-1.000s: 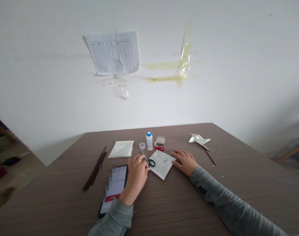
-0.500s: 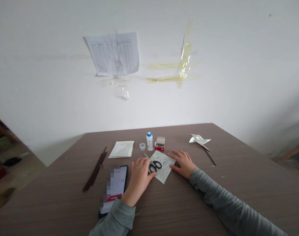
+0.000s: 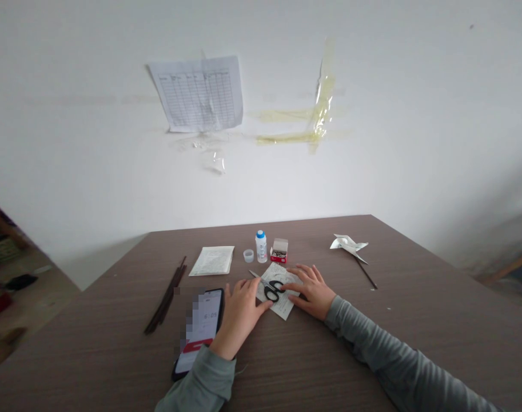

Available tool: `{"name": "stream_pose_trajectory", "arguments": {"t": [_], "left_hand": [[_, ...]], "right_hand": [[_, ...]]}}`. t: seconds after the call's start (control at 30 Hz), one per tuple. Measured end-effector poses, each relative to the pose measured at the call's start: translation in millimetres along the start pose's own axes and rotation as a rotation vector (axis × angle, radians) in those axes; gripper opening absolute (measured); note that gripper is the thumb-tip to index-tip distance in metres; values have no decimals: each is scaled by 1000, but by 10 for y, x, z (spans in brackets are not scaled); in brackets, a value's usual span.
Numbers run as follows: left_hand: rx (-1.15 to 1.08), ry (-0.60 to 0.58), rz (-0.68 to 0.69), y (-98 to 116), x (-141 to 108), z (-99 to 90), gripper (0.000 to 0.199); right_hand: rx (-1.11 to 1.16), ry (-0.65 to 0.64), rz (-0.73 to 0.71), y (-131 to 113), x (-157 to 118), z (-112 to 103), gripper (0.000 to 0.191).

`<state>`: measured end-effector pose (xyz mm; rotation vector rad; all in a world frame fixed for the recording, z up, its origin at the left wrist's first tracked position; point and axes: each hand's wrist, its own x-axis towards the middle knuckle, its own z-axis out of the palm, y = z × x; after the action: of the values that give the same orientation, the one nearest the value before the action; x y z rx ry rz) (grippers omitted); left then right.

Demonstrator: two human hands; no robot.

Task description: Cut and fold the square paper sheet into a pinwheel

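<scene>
Your left hand (image 3: 241,315) lay flat and low just beside the black-handled scissors (image 3: 273,291), and you could not tell from this view whether it had any hold on them. Your right hand (image 3: 311,290) was spread wide and held nothing, its fingers (image 3: 295,287) resting on the right part of the printed sheet (image 3: 283,309). The scissors lay on that sheet near the middle of the table (image 3: 329,343), their closed blades reaching past its upper left edge. Those bare tips were the main hazard: a hurried grab near them could have nicked your left fingers. The sheet was loose, so pressing one side while dragging the scissors could have skewed or creased it. Beyond it, toward the table's far edge, stood the slim glue bottle (image 3: 261,246) and the open red box (image 3: 279,250); a careless reach could have tipped the bottle or scattered the box's small contents. The phone (image 3: 204,320) lay against your left wrist, so a sideways shift could have pushed it into the dark sticks (image 3: 166,294) on its left.
</scene>
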<state>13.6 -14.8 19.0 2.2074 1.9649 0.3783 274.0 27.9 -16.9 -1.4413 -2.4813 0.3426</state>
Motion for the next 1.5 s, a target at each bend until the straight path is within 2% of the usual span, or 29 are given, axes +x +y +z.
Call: {"name": "stream_pose_trajectory", "arguments": {"t": [0.27, 0.4, 0.57, 0.77, 0.93, 1.1, 1.27, 1.5], "left_hand": [[-6, -6, 21, -11, -19, 11, 41], [-20, 9, 38, -24, -12, 18, 30], [-14, 21, 38, -37, -3, 34, 29], [-10, 51, 73, -93, 7, 86, 28], [4, 44, 56, -106, 26, 123, 26], [25, 60, 49, -108, 47, 147, 22], [71, 43, 27, -88, 45, 166, 30], [118, 49, -12, -82, 45, 202, 41]], "right_hand": [[-27, 137, 118, 158, 4, -64, 27], [-63, 201, 141, 165, 6, -52, 25], [-30, 153, 62, 54, -3, -55, 32], [-84, 126, 190, 112, -9, -137, 33], [-98, 132, 214, 215, -31, -185, 32], [-71, 114, 234, 177, -15, -221, 26], [-71, 100, 261, 163, -6, -233, 27], [-64, 162, 291, 257, 15, -146, 34]]}}
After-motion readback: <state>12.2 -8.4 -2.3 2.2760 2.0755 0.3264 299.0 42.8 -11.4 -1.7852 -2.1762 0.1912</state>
